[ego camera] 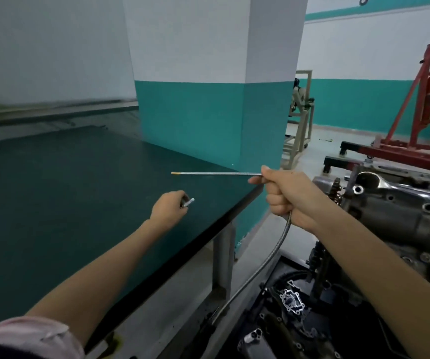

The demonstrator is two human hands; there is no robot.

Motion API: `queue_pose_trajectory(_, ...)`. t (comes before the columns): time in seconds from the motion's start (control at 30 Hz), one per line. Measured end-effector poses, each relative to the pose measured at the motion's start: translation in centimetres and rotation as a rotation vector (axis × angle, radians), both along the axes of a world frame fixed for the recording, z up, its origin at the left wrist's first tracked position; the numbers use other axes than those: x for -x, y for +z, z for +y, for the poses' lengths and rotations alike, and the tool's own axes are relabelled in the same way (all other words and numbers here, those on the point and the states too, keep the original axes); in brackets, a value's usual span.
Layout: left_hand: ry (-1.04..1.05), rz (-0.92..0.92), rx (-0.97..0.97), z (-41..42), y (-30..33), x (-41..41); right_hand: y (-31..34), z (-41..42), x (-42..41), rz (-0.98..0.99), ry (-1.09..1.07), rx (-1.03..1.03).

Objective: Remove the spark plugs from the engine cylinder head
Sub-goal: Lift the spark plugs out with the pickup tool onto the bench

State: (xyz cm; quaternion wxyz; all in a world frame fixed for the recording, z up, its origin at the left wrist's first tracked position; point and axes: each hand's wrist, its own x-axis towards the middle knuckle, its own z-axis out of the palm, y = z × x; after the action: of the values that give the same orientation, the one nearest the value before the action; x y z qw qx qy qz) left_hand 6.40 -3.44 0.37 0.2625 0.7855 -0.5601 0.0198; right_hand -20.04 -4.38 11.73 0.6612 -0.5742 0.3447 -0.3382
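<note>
Nearest, at lower left, a pink sleeve [31, 335] and a bare forearm reaching out over a dark green table [53, 203]. Lower right, dark engine parts [291, 330] on the floor, among them a small bright flanged casting. Further out, left hand [168, 208] curled round a plug [188, 202]: short, silvery metal, only its pale tip poking out past the fingers, pointing up and to the right, long axis slanted the same way; rest of it hidden in the fist. Held just above the tabletop, towards the table's right edge; whether touching the surface, cannot tell. Right hand [285, 195] clenched round a flexible metal wand [216, 173], thumb and forefinger pinching it where it leaves the fist. Wand's front length straight and level, pointing left across the table corner, ending in a small gold tip; its tail curving down out of the bottom of the fist towards the engine parts. Wand tip above and apart from the plug. Right of that hand, a grey engine [400, 218] with bolt holes, bores and a small gear on its near end. Beyond the table, a white and teal pillar [208, 112]. Farther right, a beige frame [300, 112] and a red hoist [421, 112] on the pale floor, with a teal-banded wall behind.
</note>
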Motion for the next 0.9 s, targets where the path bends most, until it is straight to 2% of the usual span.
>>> queue_pose_trajectory(0.2, 0.063, -0.190, -0.107, 0.3, -2.5, -0.4, -1.8, -1.3, -2.7, 0.017, 0.008, -0.119)
queue_pose_trajectory(0.33, 0.020, -0.300, -0.019, 0.9, -2.9, -0.9, -2.0, -2.2, -2.8, -0.018, 0.006, -0.205)
queue_pose_trajectory(0.4, -0.023, -0.205, 0.091, 1.3, -2.4, -0.3, -1.7, -2.6, -2.8, -0.041, 0.008, -0.236)
queue_pose_trajectory(0.47, -0.136, 0.071, 0.040, 1.9, -0.9, 1.0, -1.1, -3.1, -2.9, -0.062, -0.003, -0.257)
queue_pose_trajectory(0.57, -0.397, 0.810, -0.388, 3.5, 1.9, 3.4, 0.2, -4.0, -3.3, -0.120, -0.058, -0.292)
queue_pose_trajectory(0.6, -0.464, 0.982, -0.530, 4.1, 2.5, 3.8, 0.6, -4.3, -3.4, -0.143, -0.087, -0.296)
queue_pose_trajectory(0.63, -0.529, 1.067, -0.631, 4.9, 2.9, 4.1, 1.0, -4.6, -3.6, -0.165, -0.121, -0.301)
queue_pose_trajectory(0.7, -0.625, 1.034, -0.699, 6.3, 3.7, 4.6, 1.4, -5.1, -4.1, -0.189, -0.183, -0.316)
queue_pose_trajectory(0.77, -0.653, 0.907, -0.642, 7.6, 4.4, 4.7, 1.7, -5.4, -4.6, -0.213, -0.219, -0.345)
queue_pose_trajectory(0.9, -0.613, 0.815, -0.261, 8.8, 4.0, 5.3, 2.5, -6.5, -5.3, -0.368, -0.215, -0.470)
